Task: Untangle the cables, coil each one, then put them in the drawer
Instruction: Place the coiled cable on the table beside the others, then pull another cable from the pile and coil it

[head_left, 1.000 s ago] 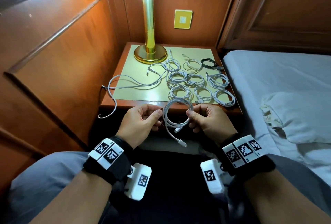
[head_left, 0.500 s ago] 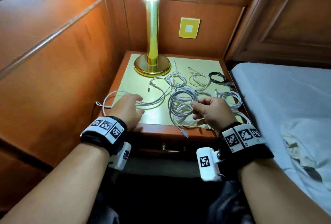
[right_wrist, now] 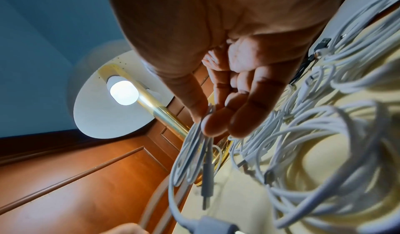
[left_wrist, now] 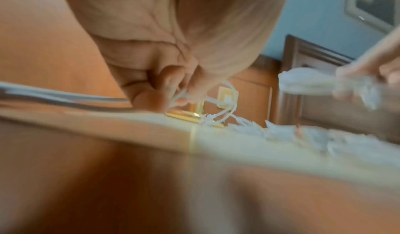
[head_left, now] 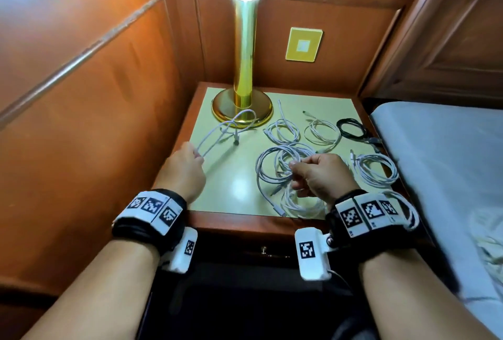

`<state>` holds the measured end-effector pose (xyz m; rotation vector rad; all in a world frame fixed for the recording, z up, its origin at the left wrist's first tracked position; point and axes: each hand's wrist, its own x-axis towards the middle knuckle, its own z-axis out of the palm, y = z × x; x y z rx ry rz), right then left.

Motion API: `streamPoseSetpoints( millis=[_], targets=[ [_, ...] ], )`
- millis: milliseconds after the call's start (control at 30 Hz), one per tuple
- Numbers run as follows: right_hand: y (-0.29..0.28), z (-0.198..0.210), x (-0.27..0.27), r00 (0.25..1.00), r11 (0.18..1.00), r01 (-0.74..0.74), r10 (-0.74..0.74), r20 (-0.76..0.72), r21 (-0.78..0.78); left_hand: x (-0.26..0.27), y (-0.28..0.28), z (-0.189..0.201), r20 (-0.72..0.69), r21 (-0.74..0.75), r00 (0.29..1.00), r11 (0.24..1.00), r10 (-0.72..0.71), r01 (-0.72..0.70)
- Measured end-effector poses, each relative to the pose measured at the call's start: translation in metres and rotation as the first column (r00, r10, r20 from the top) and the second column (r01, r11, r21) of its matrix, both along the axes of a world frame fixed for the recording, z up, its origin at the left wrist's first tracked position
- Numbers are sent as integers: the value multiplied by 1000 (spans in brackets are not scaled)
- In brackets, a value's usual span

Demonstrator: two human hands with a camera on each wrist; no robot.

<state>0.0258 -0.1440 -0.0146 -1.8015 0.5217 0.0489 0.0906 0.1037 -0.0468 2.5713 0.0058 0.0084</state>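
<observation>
My right hand (head_left: pixel 317 173) pinches a coiled white cable (head_left: pixel 272 165) just above the nightstand top (head_left: pixel 234 187); in the right wrist view thumb and fingertips (right_wrist: pixel 214 124) clamp the coil's strands (right_wrist: pixel 190 154). My left hand (head_left: pixel 187 165) grips a loose white cable (head_left: pixel 226 130) that runs toward the lamp base (head_left: pixel 242 107); in the left wrist view the fingers (left_wrist: pixel 160 90) curl round that loose white cable (left_wrist: pixel 65 95). Several coiled white cables (head_left: pixel 322 131) and one black coil (head_left: pixel 351 127) lie on the top. The drawer front (head_left: pixel 264 251) below is closed.
A brass lamp (head_left: pixel 245 40) stands at the back of the nightstand. Wood panelling (head_left: pixel 81 108) closes the left side and back. A bed (head_left: pixel 449 176) with a grey sheet borders the right edge. A yellow wall plate (head_left: pixel 303 44) is behind.
My right hand carried the coil from my lap over the nightstand. My left hand let go of that coil, reached to the left and took hold of the loose cable, lifting it.
</observation>
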Motion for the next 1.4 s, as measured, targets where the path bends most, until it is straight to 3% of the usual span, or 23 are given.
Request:
streamPoseSetpoints(
  millis=[133,333,500,567,633,700,800,933,1033,1167,1300,1400],
  targets=[
    [22,-5,13,999,990,28,-23,-34,142,-9,26,19,163,-336,970,934,181,-118],
    [55,-17,30,995,956,90,-71,-77,280,-36,53,32,307,-457,907,881,289,-126],
    [71,-21,34,982,952,134,-89,-169,274,-47,60,33,321,-505,904,859,282,-89],
    [73,-23,33,978,970,124,-84,-190,210,-49,59,35,310,-518,911,852,272,-78],
    [71,-25,30,980,998,61,-55,-192,23,-49,56,36,311,-531,914,845,262,-61],
    [69,-23,26,985,986,-25,-4,-173,-166,-48,54,36,316,-546,916,837,246,-36],
    [61,-16,20,987,943,-83,33,-159,-324,-49,50,36,322,-581,925,813,199,28],
    [56,0,14,989,906,-109,142,51,-410,-57,43,40,321,-619,945,769,61,161],
    [66,10,5,899,863,-166,331,287,-477,-69,37,46,345,-572,935,771,-82,279],
    [86,11,-5,776,867,-356,482,408,-347,-94,30,63,363,-543,911,751,-194,376],
    [89,24,-12,757,889,-402,457,466,-218,-114,29,82,373,-631,905,659,-204,409],
    [87,31,-20,727,856,-501,497,474,-130,-125,31,92,362,-722,922,585,-135,369]
  ],
)
